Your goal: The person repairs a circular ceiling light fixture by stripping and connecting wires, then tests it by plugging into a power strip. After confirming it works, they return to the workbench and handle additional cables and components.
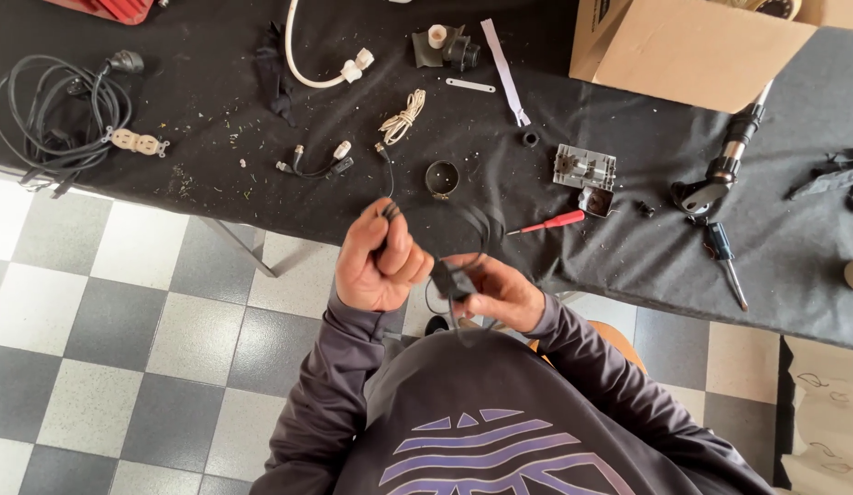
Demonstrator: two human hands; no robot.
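My left hand (381, 261) is closed in a fist around a thin black cable (390, 174) that runs up to a small plug end on the table. My right hand (504, 293) grips a small black block (451, 278) at the other end of that cable, close to my chest. The cable loops in blurred arcs between the two hands. Both hands hover just in front of the table's near edge, over the black cloth (216, 183) that covers the table.
On the cloth lie a red-handled screwdriver (550, 223), a black ring (441, 178), a grey switch part (584, 167), a beige cord bundle (404, 117), a coiled black cable with a beige outlet (60, 110), a cardboard box (683, 46) and a tool with a black handle (724, 170).
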